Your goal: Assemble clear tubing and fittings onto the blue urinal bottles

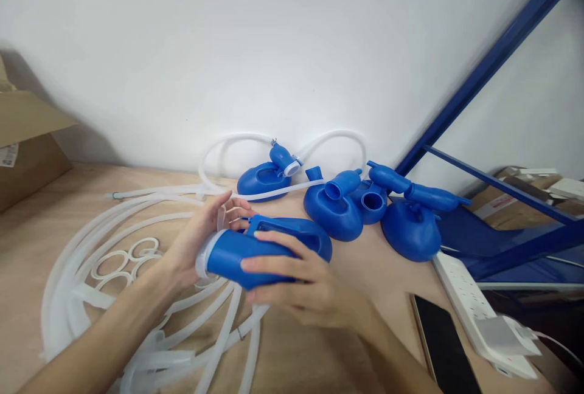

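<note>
A blue plastic urinal bottle (228,260) lies sideways between my hands, its loop handle on the far side. A white cap (204,257) sits around its mouth, at the left end. My left hand (194,239) cups this cap with curled fingers, and a small white tab rises near the fingertips. My right hand (301,278) wraps over the bottle's body from the right. Several translucent hoses (59,284) lie coiled below and left of my hands. White rings (109,265) rest among them.
Behind my hands stands a blue bottle with a hose and capped neck (262,181). More blue bottles (335,214) stand to the right. A phone (442,345) and a power strip (474,309) lie at the right edge. A cardboard box (31,163) is far left, a blue rack (493,59) right.
</note>
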The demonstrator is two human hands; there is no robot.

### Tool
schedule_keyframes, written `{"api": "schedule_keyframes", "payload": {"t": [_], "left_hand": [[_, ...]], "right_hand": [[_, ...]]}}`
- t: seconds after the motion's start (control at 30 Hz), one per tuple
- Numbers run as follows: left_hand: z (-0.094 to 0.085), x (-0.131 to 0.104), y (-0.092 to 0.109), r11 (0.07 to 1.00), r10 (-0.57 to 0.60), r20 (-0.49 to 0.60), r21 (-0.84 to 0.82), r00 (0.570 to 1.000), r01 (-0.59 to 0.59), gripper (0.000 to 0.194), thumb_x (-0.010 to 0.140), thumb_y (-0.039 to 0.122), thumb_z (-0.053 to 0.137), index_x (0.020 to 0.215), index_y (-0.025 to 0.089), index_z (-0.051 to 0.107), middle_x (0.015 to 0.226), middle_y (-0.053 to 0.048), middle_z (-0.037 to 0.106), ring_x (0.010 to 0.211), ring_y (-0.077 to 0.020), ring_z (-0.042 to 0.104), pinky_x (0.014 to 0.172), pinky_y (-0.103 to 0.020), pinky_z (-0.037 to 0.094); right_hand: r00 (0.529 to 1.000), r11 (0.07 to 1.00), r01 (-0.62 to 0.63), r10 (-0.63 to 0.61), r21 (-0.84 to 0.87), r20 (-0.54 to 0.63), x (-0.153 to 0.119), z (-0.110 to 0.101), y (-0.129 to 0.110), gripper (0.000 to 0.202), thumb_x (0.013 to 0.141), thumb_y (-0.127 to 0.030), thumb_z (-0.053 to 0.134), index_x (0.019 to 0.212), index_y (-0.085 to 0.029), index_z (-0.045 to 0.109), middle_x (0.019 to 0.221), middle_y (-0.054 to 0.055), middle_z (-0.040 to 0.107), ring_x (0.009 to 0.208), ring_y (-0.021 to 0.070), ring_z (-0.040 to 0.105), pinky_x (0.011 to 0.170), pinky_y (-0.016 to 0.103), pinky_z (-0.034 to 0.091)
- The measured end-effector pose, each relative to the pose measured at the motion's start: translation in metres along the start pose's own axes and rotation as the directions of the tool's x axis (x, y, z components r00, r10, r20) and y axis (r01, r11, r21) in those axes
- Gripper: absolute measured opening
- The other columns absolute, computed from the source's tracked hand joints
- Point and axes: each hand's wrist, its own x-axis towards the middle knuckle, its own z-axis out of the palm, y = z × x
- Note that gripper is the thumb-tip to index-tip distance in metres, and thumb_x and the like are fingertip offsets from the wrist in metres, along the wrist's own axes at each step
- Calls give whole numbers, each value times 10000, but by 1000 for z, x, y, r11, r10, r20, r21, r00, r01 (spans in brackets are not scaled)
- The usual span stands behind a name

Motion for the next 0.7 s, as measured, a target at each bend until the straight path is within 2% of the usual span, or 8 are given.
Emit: {"api": "schedule_keyframes", "payload": {"t": [0.17, 0.33, 0.5, 0.6, 0.7], "left_hand": [[-1, -2, -3, 993, -76, 86, 97, 993, 67, 386, 1013, 469, 481, 897, 159, 680, 923, -122, 750, 709, -231, 717, 648, -315, 611], [-12, -1, -13, 965, -66, 240, 263, 968, 0, 441, 889, 585, 649, 1024, 170, 716, 970, -117, 746, 800, -262, 711, 745, -331, 597], [-20, -16, -19, 906, -18, 282, 411, 959, -104, 593, 851, 651, 671, 1244, 211, 731, 1064, -131, 763, 946, -323, 721, 811, -363, 593], [-18, -28, -15, 907, 19, 305, 396, 952, -145, 698, 840, 701, 640, 1357, 234, 693, 1127, -139, 760, 1028, -376, 722, 891, -436, 597], [-14, -35, -7, 895, 117, 295, 383, 948, -230, 729, 809, 714, 655, 1370, 249, 687, 1165, -131, 759, 1064, -402, 721, 886, -461, 608]], "right_hand": [[991, 986, 107, -95, -127, 96, 2, 14, -8, 196, 1046, -172, 604, 1164, -270, 726, 1429, -25, 709, 1502, 183, 504, 1299, 414, 410], [981, 973, 161, -139, -165, 138, 4, 13, -8, 84, 995, -258, 721, 1025, -326, 761, 1348, -137, 742, 1528, 216, 471, 1297, 424, 410], [974, 974, 187, -166, -126, 156, 7, 9, -15, 66, 956, -300, 779, 996, -352, 767, 1329, -171, 745, 1519, 200, 485, 1313, 420, 384], [976, 973, 187, -167, -138, 142, 7, 9, -16, 45, 978, -348, 749, 1015, -370, 760, 1325, -197, 740, 1498, 182, 512, 1307, 393, 393], [981, 962, 192, -191, -191, 27, 8, 13, -13, 58, 981, -353, 739, 1026, -385, 755, 1269, -183, 766, 1528, 191, 472, 1288, 410, 432]]}}
